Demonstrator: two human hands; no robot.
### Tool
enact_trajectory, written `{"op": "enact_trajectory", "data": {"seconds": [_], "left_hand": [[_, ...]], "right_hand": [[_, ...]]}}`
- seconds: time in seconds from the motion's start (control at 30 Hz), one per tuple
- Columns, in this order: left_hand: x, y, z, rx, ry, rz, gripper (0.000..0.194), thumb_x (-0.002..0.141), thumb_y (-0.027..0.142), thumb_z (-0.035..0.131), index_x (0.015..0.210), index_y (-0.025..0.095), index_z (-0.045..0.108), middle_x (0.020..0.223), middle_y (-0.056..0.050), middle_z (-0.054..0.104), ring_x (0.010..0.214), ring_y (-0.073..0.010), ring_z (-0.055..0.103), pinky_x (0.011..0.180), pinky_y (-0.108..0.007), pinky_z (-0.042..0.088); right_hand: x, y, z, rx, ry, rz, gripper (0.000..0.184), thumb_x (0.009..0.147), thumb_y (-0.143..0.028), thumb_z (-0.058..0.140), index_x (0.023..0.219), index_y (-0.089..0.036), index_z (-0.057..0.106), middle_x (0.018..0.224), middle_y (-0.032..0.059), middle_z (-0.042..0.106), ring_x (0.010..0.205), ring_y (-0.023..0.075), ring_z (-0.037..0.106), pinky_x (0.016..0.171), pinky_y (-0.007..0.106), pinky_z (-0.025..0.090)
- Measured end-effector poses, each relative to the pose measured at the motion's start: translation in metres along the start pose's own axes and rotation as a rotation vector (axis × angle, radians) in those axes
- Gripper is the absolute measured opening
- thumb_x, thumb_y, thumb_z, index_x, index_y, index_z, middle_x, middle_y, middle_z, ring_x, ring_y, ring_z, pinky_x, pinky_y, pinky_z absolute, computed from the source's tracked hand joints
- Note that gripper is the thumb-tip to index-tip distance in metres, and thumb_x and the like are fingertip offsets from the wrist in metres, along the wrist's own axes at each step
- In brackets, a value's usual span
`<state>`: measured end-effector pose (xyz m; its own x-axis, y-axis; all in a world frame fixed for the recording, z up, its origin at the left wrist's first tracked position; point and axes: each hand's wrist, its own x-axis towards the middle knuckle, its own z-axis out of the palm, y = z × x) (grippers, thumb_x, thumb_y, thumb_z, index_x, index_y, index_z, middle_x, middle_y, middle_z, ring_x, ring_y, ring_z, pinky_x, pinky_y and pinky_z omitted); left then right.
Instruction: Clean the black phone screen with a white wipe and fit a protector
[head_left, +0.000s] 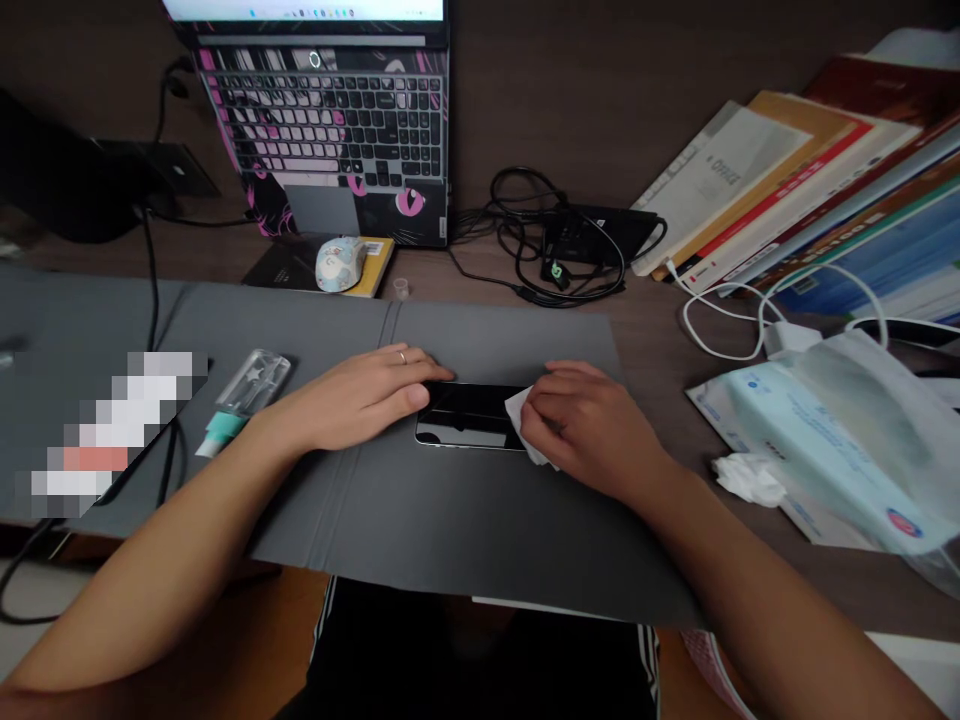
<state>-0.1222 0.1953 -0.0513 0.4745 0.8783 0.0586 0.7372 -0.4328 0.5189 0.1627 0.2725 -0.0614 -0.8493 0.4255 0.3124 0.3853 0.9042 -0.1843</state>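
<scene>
A dark, glossy smartphone (465, 415) lies face up on a grey desk mat (420, 530). At its left end is my left hand (367, 395), a ring on one finger. Its fingers stretch out along the phone's far left corner, and the thumb touches or nearly touches the left edge. My right hand (581, 420) is closed on a crumpled white tissue (519, 415), pressed against the phone's right end. That end is hidden under the hand and tissue. Left of my left forearm lies a clear spray bottle (259, 385) with a teal collar.
A laptop (330, 130) stands at the back, with a mouse (340, 264) on a book before it. Black cables and an adapter (600, 235) lie behind the mat. On the right are leaning books (795, 180), a tissue pack (832, 440) and a crumpled tissue (750, 478).
</scene>
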Motion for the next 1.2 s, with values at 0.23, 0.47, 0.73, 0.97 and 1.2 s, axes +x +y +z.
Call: {"op": "enact_trajectory", "data": {"seconds": [0.23, 0.47, 0.73, 0.97, 1.2], "left_hand": [[0.000, 0.001, 0.001, -0.013, 0.013, 0.007, 0.072, 0.104, 0.065, 0.013, 0.138, 0.020, 0.058, 0.128, -0.012, 0.065, 0.118, -0.0273, 0.058, 0.106, -0.047, 0.042], [-0.001, -0.001, 0.001, -0.018, 0.001, 0.001, 0.075, 0.103, 0.067, 0.011, 0.140, 0.020, 0.056, 0.130, -0.012, 0.064, 0.120, -0.0277, 0.057, 0.107, -0.047, 0.042], [0.000, -0.001, 0.001, 0.003, -0.001, 0.020, 0.076, 0.103, 0.067, 0.010, 0.141, 0.020, 0.055, 0.128, -0.013, 0.064, 0.118, -0.0276, 0.058, 0.107, -0.047, 0.041], [0.000, -0.001, 0.001, 0.013, -0.006, 0.016, 0.077, 0.102, 0.068, 0.011, 0.141, 0.018, 0.055, 0.128, -0.014, 0.064, 0.118, -0.0278, 0.057, 0.105, -0.046, 0.042], [0.001, 0.000, 0.000, 0.013, -0.009, 0.018, 0.080, 0.101, 0.070, 0.009, 0.141, 0.017, 0.054, 0.128, -0.014, 0.063, 0.118, -0.0282, 0.057, 0.105, -0.046, 0.042]], "right_hand": [[0.001, -0.006, 0.008, 0.120, -0.004, -0.148, 0.029, 0.104, -0.023, 0.046, 0.096, -0.018, 0.074, 0.105, 0.0038, 0.075, 0.097, 0.0171, 0.069, 0.113, 0.041, 0.041], [0.000, 0.000, 0.002, 0.063, -0.014, -0.056, 0.033, 0.100, -0.019, 0.048, 0.075, -0.016, 0.069, 0.081, 0.0032, 0.070, 0.078, 0.0166, 0.066, 0.107, 0.043, 0.044], [0.001, -0.006, 0.008, 0.151, -0.050, -0.208, 0.026, 0.105, -0.029, 0.050, 0.112, -0.017, 0.071, 0.115, 0.0069, 0.072, 0.108, 0.0197, 0.065, 0.111, 0.043, 0.041], [0.000, -0.007, 0.004, 0.145, -0.076, -0.118, 0.035, 0.106, -0.039, 0.047, 0.096, -0.016, 0.072, 0.098, 0.0081, 0.071, 0.090, 0.0204, 0.063, 0.090, 0.040, 0.049], [0.000, -0.014, 0.011, 0.147, -0.121, -0.269, 0.054, 0.100, -0.055, 0.053, 0.131, -0.012, 0.062, 0.136, 0.0150, 0.062, 0.127, 0.0289, 0.055, 0.110, 0.047, 0.044]]}}
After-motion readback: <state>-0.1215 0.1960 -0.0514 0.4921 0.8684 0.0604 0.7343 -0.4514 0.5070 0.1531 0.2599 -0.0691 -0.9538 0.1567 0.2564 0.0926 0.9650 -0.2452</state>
